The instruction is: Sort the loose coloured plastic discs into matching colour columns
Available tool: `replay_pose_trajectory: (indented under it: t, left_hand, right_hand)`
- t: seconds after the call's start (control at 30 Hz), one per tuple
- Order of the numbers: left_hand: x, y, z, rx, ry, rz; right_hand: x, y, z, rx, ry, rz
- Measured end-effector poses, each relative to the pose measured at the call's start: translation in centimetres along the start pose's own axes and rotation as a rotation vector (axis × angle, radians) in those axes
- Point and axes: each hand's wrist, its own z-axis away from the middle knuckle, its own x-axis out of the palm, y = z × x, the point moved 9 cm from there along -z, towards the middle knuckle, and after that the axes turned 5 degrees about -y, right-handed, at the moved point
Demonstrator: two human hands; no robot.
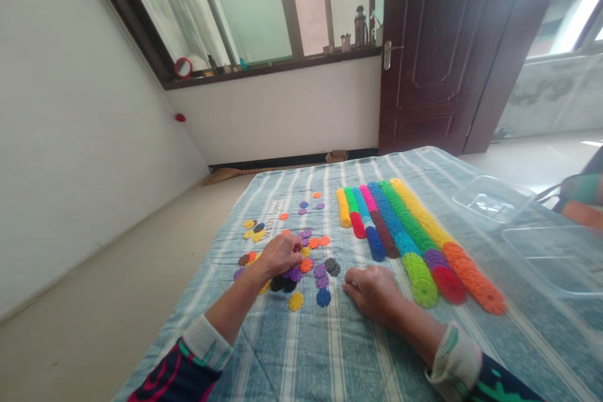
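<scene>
My left hand [281, 255] is over a loose scatter of notched plastic discs, its thumb and fingers pinched together. Purple discs [294, 274] and black discs [282, 284] lie right under it; what the fingertips hold is hidden. Close by are an orange disc [306, 265], grey discs [332, 266], a blue disc [323, 298] and a yellow disc [296, 301]. My right hand [373, 289] rests low on the striped cloth with fingers curled closed, and I cannot see inside it. Beside it, overlapping discs form long coloured rows, one ending in lime green discs [421, 282].
A striped cloth [311, 352] covers the bed-like surface. Two clear plastic containers, one farther back [494, 201] and one nearer [556, 257], stand at the right. Beyond the far edge are a dark door [438, 44] and a window sill [282, 65] with small items.
</scene>
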Motion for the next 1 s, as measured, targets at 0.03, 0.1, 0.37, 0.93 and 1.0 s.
replay_pose_trajectory:
  t: [0.03,0.1,0.37,0.93,1.0]
  left_hand:
    - [0.1,0.0,0.0,-0.007,0.006,0.006]
    - [0.1,-0.1,0.0,-0.018,0.021,0.020]
    - [-0.7,-0.9,-0.4,0.016,0.077,0.336]
    - [0.4,7.0,-8.8,0.105,0.320,0.410]
    - [0.5,6.9,-9.2,0.097,0.330,0.376]
  right_hand:
    - [0.0,0.0,0.0,0.000,0.000,0.003]
    - [-0.1,0.0,0.0,0.000,-0.001,0.006]
    - [-0.3,-0.2,0.0,0.005,-0.011,-0.003]
    - [-0.3,-0.2,-0.3,-0.009,-0.008,-0.011]
    - [-0.4,-0.3,-0.3,-0.014,-0.003,-0.012]
